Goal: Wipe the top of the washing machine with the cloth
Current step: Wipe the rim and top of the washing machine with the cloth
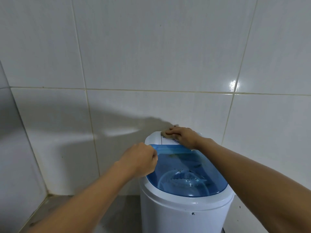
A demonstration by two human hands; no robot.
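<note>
A small white washing machine (181, 214) stands against the tiled wall, with a translucent blue lid (188, 175) over the drum. My right hand (183, 137) lies flat on a brownish cloth (164, 134), pressing it on the white control panel (156, 140) at the back of the top. Only a small edge of the cloth shows by my fingertips. My left hand (142, 158) is closed on the left rim of the blue lid near its hinge end.
White wall tiles (151, 56) rise directly behind the machine. A second tiled wall meets it in a corner at the left (20, 132). Grey floor (75, 212) lies left of the machine.
</note>
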